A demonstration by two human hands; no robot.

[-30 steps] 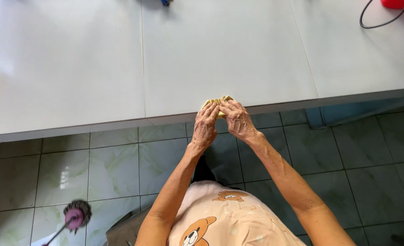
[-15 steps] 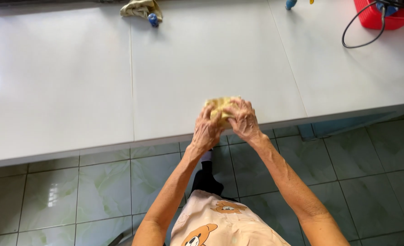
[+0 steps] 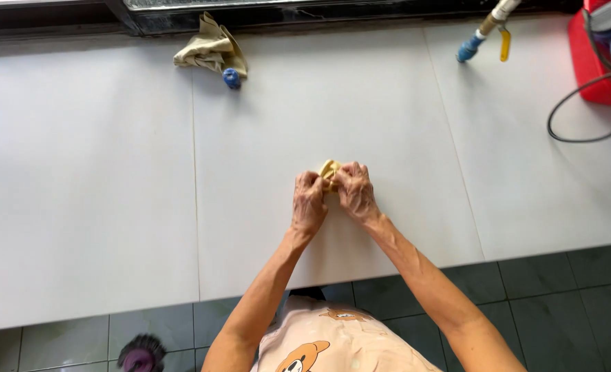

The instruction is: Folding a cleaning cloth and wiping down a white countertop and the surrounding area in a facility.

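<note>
Yellow cloth sits bunched between both hands above the white worktop, near its front edge. Left hand and right hand meet, fingers curled tight around the cloth. A crumpled beige rag lies well apart at the back.

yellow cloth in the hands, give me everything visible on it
The yellow cloth is a small, pale yellow, soft-looking wad, bunched tight and mostly hidden. Only a folded lobe shows above and between the knuckles. The left hand and right hand clasp it from either side, over the middle of the white countertop. Whether it touches the surface cannot be told.
</note>
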